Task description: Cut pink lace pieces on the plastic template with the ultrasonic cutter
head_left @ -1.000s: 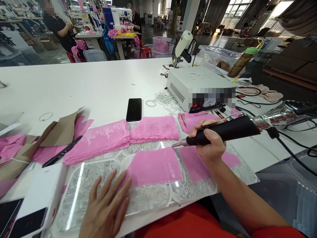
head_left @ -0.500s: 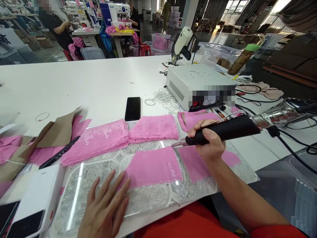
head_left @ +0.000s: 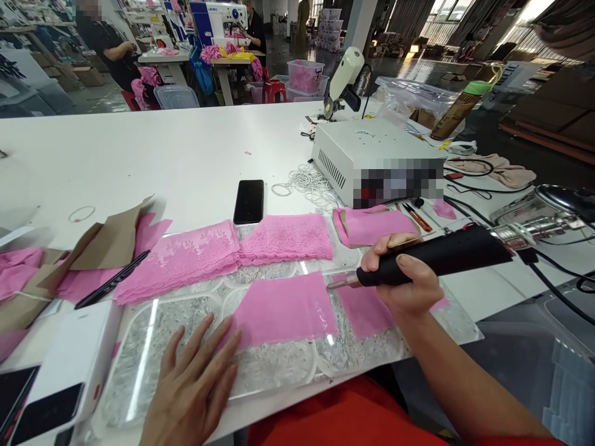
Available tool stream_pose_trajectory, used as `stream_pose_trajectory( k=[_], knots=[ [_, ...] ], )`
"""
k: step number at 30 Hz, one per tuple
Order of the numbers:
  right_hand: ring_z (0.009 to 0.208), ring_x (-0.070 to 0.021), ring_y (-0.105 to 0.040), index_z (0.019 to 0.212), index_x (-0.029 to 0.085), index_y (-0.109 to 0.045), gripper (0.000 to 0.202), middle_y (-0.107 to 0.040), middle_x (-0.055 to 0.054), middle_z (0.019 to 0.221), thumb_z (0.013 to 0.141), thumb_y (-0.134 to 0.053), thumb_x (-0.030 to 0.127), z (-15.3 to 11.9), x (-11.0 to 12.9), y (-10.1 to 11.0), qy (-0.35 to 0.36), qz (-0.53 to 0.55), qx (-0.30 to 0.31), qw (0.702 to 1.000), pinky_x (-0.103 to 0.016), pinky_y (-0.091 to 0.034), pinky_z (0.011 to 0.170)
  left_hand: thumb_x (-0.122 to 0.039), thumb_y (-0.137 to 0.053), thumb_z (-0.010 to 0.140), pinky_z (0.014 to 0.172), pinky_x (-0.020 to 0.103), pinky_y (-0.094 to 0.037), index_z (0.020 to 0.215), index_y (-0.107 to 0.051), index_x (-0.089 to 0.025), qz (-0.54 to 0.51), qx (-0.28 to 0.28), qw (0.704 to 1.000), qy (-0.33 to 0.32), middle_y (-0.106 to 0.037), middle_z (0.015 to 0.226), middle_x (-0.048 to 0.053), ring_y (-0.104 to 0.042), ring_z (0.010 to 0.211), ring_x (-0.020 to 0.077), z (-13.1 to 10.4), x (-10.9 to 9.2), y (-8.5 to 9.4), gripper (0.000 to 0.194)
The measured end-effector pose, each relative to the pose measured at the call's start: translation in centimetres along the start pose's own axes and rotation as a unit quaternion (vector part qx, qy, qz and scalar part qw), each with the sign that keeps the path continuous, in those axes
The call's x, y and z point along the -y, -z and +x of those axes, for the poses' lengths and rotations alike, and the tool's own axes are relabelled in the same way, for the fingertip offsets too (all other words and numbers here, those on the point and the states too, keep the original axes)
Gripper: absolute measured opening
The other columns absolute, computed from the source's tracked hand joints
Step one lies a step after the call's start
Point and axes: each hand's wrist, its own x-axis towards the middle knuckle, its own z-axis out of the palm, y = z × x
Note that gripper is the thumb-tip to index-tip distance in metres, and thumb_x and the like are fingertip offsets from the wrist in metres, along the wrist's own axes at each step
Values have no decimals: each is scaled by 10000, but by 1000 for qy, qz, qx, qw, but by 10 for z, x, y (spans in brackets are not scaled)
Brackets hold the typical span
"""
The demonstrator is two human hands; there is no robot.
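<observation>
White table [head_left: 186, 148]; right fingers [head_left: 417, 269] gripping black-handled tool [head_left: 450, 251], left fingers [head_left: 211, 347] spread at edge of pink panel [head_left: 286, 310].

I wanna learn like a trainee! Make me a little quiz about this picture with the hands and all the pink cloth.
1. Pick one. What does the right hand hold?
A) a spoon
B) a black-handled tool
C) scissors

2. True or false? The left hand, by the smooth pink piece, is curled into a fist.

3. Fill the gap. Beyond the pink lace, a black phone lies on a ____ table.

Key:
1. B
2. False: its fingers are stretched out and spread apart.
3. white
</observation>
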Motion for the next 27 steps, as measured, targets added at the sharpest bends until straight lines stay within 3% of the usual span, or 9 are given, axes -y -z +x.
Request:
stream_pose_trajectory(
  k=[6,14,19,23,27],
  knots=[
    [477,-106,-547,773,208,-580,118,-551,26,714,667,-584,259,-2,-2,0,10,1,18,1000,-277,-470,428,-221,-514,940,1185,487,-193,1264,-606,-240,-12,-12,1000,15,-646,1279,72,-413,1378,259,3,-7,-1,337],
    [483,-117,-547,761,219,-562,127,-562,31,706,682,-628,292,-5,-4,1,8,-15,32,999,-294,-483,429,-229,-527,931,1191,491,-191,1279,-592,-244,1,-4,1000,0,-643,1284,73,-402,1384,265,1,-1,0,354],
    [482,-111,-546,777,213,-574,135,-554,25,714,679,-622,292,-5,0,0,18,-9,29,999,-289,-473,446,-222,-554,914,1197,478,-185,1314,-568,-243,22,19,999,-40,-638,1291,67,-383,1397,256,0,4,3,400],
    [458,-101,-519,776,210,-580,144,-524,25,702,686,-617,316,-8,8,4,18,-11,24,999,-280,-455,425,-236,-533,932,1187,498,-201,1314,-568,-258,5,1,1000,-6,-641,1287,64,-407,1382,264,0,2,3,384],
    [453,-108,-526,775,208,-612,149,-538,17,687,676,-645,313,-15,15,8,-1,-4,47,999,-274,-454,408,-191,-550,911,1183,503,-206,1337,-546,-217,38,28,998,-46,-624,1307,89,-399,1385,279,-1,5,3,427]
  ],
)
